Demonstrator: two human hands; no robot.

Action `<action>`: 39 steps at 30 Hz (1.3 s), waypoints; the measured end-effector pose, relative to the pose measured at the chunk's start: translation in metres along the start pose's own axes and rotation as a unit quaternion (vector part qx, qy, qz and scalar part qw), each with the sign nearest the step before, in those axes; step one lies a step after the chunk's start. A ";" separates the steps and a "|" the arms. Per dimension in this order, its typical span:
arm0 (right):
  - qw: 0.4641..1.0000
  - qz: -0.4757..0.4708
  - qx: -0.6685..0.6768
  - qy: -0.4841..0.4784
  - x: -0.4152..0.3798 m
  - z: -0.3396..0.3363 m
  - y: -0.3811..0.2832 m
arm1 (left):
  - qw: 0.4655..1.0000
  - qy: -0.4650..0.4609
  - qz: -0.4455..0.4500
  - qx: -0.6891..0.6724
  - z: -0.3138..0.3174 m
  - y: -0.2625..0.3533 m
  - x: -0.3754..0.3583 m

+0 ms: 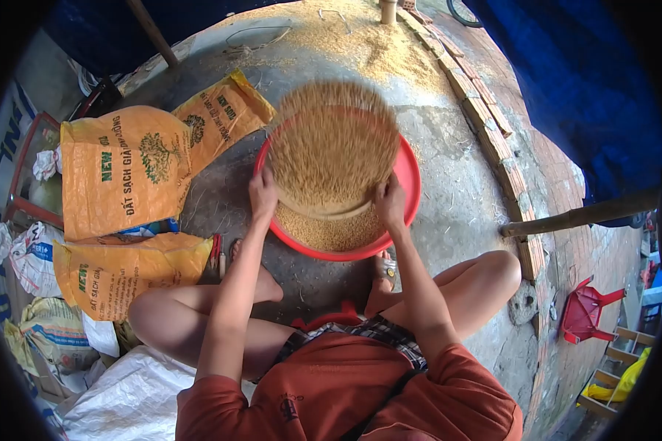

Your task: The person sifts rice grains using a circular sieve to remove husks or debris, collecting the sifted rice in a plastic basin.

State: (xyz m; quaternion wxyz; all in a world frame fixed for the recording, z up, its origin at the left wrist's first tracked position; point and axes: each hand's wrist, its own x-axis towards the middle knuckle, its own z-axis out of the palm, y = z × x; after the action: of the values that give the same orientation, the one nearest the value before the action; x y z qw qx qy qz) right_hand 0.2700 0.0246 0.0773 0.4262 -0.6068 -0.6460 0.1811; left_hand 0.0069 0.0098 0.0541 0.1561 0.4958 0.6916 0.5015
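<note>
My left hand (262, 194) is closed on the left edge of a round winnowing tray (324, 211), and my right hand (390, 201) grips its right edge. Grain (335, 147), blurred by motion, covers the tray and seems to be in the air above it. Below the tray is a wide red basin (410, 176) with more grain (331, 231) lying in it. The basin rests on the concrete floor in front of my crossed legs.
Orange sacks (125, 169) lie at the left, with white sacks (125, 389) nearer. Grain is spread on the floor (390, 44) at the top. A brick edging (493, 140), a wooden pole (581, 220) and an overturned red stool (590, 312) are at the right.
</note>
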 end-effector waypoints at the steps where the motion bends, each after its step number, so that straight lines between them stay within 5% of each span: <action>1: 1.000 -0.004 0.002 -0.003 -0.006 0.002 0.003 | 0.997 -0.017 -0.030 0.071 0.008 -0.020 -0.005; 3: 0.993 0.064 -0.057 -0.078 -0.019 0.008 0.013 | 0.995 -0.035 -0.063 0.068 0.010 -0.033 -0.010; 8: 0.996 0.041 -0.048 -0.058 -0.005 -0.002 0.000 | 0.995 -0.034 -0.087 0.032 -0.003 -0.004 0.004; 13: 0.989 0.018 0.142 0.026 0.019 -0.047 -0.077 | 0.983 0.074 0.053 -0.159 -0.040 0.099 0.023; 16: 0.988 -0.019 0.138 0.065 0.014 -0.035 -0.058 | 0.993 0.062 0.042 -0.097 -0.021 0.059 0.017; 21: 0.987 0.088 -0.101 -0.090 -0.019 0.007 0.024 | 0.997 -0.006 -0.045 0.066 0.017 -0.028 -0.016; 27: 0.994 0.056 -0.055 -0.072 -0.003 -0.012 -0.009 | 0.994 -0.035 -0.102 0.007 0.010 -0.017 0.004; 29: 1.000 0.014 0.014 -0.018 0.008 -0.031 -0.040 | 0.991 0.056 0.010 -0.123 -0.005 0.035 0.015; 32: 0.992 -0.006 0.114 0.045 0.016 -0.046 -0.067 | 0.982 0.092 0.077 -0.146 -0.033 0.091 0.020; 35: 0.982 -0.037 0.173 0.071 0.017 -0.024 -0.042 | 0.985 0.069 0.050 -0.151 -0.027 0.085 0.017; 37: 0.991 -0.112 0.048 0.058 0.015 -0.001 0.001 | 0.994 0.078 0.049 -0.065 0.005 0.008 0.015; 38: 1.000 -0.004 0.029 0.002 0.003 -0.002 -0.002 | 0.998 0.050 0.006 -0.023 0.011 -0.007 0.009; 39: 1.000 -0.003 0.028 0.000 -0.004 0.001 0.005 | 0.999 0.020 -0.038 0.018 0.012 -0.014 0.002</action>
State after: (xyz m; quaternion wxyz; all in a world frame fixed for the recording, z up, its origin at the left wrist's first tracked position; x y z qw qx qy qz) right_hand 0.2725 0.0217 0.0714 0.4438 -0.5924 -0.6427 0.1976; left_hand 0.0074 0.0175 0.0373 0.1517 0.4620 0.7218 0.4925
